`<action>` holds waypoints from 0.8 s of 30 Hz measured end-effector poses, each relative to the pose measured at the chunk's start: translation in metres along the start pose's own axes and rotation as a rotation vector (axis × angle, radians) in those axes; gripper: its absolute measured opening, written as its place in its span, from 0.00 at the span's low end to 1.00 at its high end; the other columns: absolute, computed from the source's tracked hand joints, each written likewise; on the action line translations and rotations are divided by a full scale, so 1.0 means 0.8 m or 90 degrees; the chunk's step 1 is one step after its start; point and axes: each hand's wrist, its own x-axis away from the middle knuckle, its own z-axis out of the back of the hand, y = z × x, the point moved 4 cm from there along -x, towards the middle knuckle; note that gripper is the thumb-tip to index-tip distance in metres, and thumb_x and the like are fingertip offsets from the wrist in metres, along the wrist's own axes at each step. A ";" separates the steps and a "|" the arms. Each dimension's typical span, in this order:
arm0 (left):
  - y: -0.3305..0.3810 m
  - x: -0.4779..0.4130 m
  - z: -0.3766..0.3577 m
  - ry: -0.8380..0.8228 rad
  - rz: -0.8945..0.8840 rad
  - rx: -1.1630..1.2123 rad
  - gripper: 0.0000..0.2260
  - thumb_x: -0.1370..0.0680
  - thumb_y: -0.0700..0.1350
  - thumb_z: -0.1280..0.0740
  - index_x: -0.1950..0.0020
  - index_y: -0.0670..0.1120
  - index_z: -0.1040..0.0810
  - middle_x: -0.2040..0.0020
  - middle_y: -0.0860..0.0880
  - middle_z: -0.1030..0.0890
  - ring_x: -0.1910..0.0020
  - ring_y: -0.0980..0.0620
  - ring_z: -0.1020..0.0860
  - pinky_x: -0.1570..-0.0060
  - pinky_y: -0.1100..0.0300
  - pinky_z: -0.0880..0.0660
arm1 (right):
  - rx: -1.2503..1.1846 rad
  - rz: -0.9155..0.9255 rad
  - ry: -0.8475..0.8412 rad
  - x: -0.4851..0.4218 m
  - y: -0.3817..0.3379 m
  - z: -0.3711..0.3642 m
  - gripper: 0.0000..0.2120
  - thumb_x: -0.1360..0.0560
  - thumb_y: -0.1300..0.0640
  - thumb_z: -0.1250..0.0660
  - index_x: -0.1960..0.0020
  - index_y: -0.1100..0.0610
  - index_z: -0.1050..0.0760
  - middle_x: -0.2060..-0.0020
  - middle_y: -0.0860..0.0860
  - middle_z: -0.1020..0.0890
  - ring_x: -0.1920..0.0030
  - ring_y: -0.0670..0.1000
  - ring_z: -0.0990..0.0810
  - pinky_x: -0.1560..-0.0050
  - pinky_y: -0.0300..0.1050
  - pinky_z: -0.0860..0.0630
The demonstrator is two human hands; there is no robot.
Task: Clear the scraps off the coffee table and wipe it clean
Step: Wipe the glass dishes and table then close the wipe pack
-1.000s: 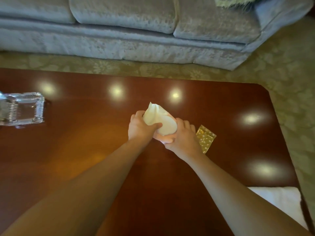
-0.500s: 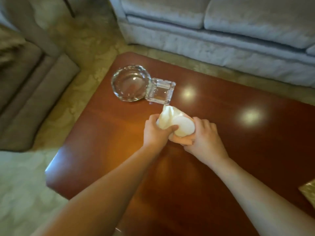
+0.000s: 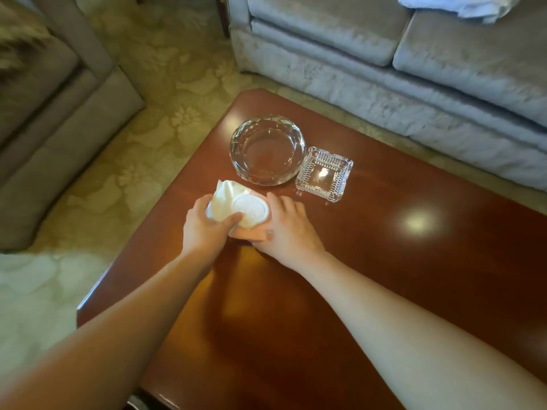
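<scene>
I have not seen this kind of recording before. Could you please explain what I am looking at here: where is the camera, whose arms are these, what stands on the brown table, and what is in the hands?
There is no machine here. A person wears a wide-angle camera on the head, so you look down along that person's own two bare arms.

The left hand and the right hand together hold a bundle of crumpled white paper; a round white disc shows on its front. The bundle is just above the table or resting on it; I cannot tell which.

Below is a glossy reddish-brown coffee table. The bright spots on it are reflections of lamps. Beyond the hands stand a round glass bowl and, right beside it, a small square glass dish. Both look empty.

Around the table you see a patterned carpet, a pale sofa and part of an armchair.
</scene>
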 end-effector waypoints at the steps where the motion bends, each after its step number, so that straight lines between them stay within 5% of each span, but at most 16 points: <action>1: 0.001 0.001 -0.001 0.001 -0.017 -0.014 0.32 0.27 0.54 0.22 0.25 0.54 0.29 0.31 0.48 0.27 0.34 0.45 0.25 0.35 0.45 0.24 | -0.023 -0.001 -0.015 0.006 0.004 0.003 0.51 0.30 0.35 0.24 0.18 0.53 0.45 0.23 0.52 0.35 0.23 0.57 0.38 0.27 0.55 0.32; 4: 0.011 0.011 -0.006 0.011 -0.075 -0.098 0.31 0.23 0.53 0.25 0.23 0.53 0.31 0.24 0.47 0.34 0.25 0.44 0.38 0.27 0.48 0.35 | -0.101 -0.064 0.143 0.023 0.041 0.037 0.37 0.23 0.32 0.35 0.22 0.53 0.33 0.25 0.51 0.28 0.25 0.54 0.32 0.28 0.53 0.31; 7: 0.023 0.022 -0.015 0.012 -0.155 -0.183 0.31 0.24 0.58 0.26 0.23 0.54 0.30 0.20 0.48 0.39 0.21 0.46 0.47 0.25 0.44 0.37 | -0.150 -0.310 0.359 0.023 0.110 0.077 0.26 0.19 0.43 0.33 0.28 0.57 0.26 0.36 0.56 0.21 0.35 0.60 0.23 0.36 0.54 0.26; 11: 0.026 0.024 -0.028 -0.005 -0.175 -0.253 0.29 0.24 0.62 0.28 0.24 0.56 0.27 0.19 0.49 0.39 0.21 0.45 0.46 0.26 0.43 0.36 | -0.217 -0.487 0.204 -0.015 0.154 0.076 0.25 0.22 0.39 0.32 0.32 0.53 0.26 0.46 0.53 0.15 0.50 0.57 0.13 0.48 0.53 0.15; 13: 0.024 0.024 -0.030 -0.002 -0.175 -0.249 0.29 0.24 0.62 0.28 0.24 0.56 0.27 0.19 0.48 0.38 0.22 0.45 0.45 0.26 0.42 0.36 | -0.293 -0.512 0.220 -0.029 0.157 0.072 0.14 0.20 0.46 0.32 0.40 0.53 0.26 0.54 0.54 0.13 0.65 0.52 0.12 0.61 0.47 0.14; 15: 0.023 0.023 -0.030 -0.002 -0.179 -0.249 0.28 0.24 0.61 0.27 0.25 0.55 0.26 0.20 0.48 0.37 0.23 0.44 0.44 0.26 0.42 0.35 | -0.313 -0.525 0.245 -0.035 0.158 0.073 0.08 0.18 0.53 0.33 0.44 0.57 0.26 0.62 0.54 0.14 0.73 0.50 0.14 0.62 0.46 0.14; 20: 0.025 0.025 -0.032 -0.010 -0.159 -0.245 0.27 0.24 0.57 0.26 0.26 0.55 0.25 0.21 0.47 0.36 0.23 0.42 0.43 0.27 0.41 0.35 | -0.254 -0.518 0.270 -0.001 0.180 0.077 0.07 0.17 0.53 0.35 0.49 0.57 0.26 0.66 0.52 0.15 0.73 0.50 0.15 0.60 0.52 0.13; 24: 0.024 0.024 -0.033 -0.015 -0.158 -0.251 0.27 0.24 0.55 0.25 0.26 0.53 0.25 0.21 0.45 0.36 0.23 0.39 0.43 0.26 0.38 0.37 | -0.291 -0.463 0.255 0.040 0.202 0.095 0.11 0.17 0.47 0.35 0.43 0.55 0.23 0.60 0.51 0.14 0.72 0.48 0.14 0.61 0.49 0.13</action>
